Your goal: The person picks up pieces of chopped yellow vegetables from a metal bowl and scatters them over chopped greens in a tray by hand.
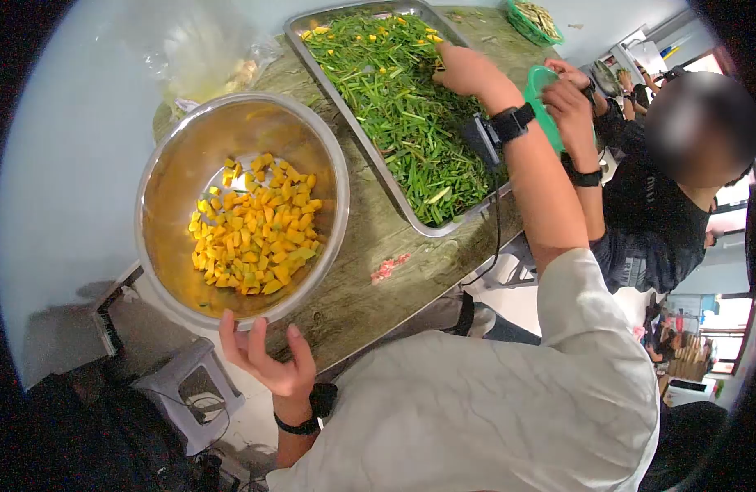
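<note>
At the table edge (351, 313), the bowl (166, 193) could tip if the open left hand (278, 367) pressed down; I can't tell the right hand's (474, 75) grip over the greens (394, 123).

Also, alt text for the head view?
A person's right hand reaches over a metal tray of chopped greens; the open left hand is at the rim of a metal bowl of diced orange pieces. Both containers sit on a table; beyond the tray, a co-worker holds a green container.

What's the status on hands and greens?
Left hand open at bowl rim. Right hand at greens, grip unclear. Co-worker's hands, green container close by.
</note>
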The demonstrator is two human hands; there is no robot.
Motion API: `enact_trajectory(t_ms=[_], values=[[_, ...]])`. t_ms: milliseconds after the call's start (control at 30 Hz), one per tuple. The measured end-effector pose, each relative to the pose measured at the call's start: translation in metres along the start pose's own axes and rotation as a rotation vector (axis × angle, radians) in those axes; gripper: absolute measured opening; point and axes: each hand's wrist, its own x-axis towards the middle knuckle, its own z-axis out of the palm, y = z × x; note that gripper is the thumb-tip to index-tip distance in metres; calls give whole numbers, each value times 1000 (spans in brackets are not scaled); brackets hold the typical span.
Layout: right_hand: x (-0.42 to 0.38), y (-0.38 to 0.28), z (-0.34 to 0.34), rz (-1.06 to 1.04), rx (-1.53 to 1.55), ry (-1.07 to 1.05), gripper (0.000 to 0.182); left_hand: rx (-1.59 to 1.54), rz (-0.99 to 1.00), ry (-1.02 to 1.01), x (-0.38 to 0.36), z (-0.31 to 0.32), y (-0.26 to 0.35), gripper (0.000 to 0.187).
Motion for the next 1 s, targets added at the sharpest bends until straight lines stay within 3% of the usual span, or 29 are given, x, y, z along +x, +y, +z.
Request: enact_trajectory(t_ms=[100, 200, 233, 367, 467, 567, 700, 800, 900, 1000], values=[[12, 8, 17, -74, -57, 124, 49, -16, 0, 0, 1, -1, 0, 59], [27, 23, 22, -147, 47, 71, 60, -35, -6, 3, -2, 0, -3, 58], [26, 25, 20, -183, 79, 67, 44, -31, -6, 2, -2, 0, -3, 57], [23, 30, 5, -328, 873, -124, 25, -4, -3, -8, -1, 0, -2, 56], [17, 25, -3, -303, 830, 11, 34, 9, 1, -14, 1, -1, -1, 56], [23, 23, 1, -211, 441, -7, 35, -3, 1, -4, 0, 0, -1, 57], [14, -1, 14, -406, 219, -8, 48, -16, 6, 6, 0, 1, -3, 58], [12, -18, 3, -410, 155, -180, 43, -36, -7, 8, -1, 1, -4, 58], [29, -4, 9, -476, 608, -288, 30, -36, -15, 6, -2, 1, -4, 59], [25, -1, 9, -435, 594, 100, 22, -31, -18, 13, -2, 2, -4, 58]])
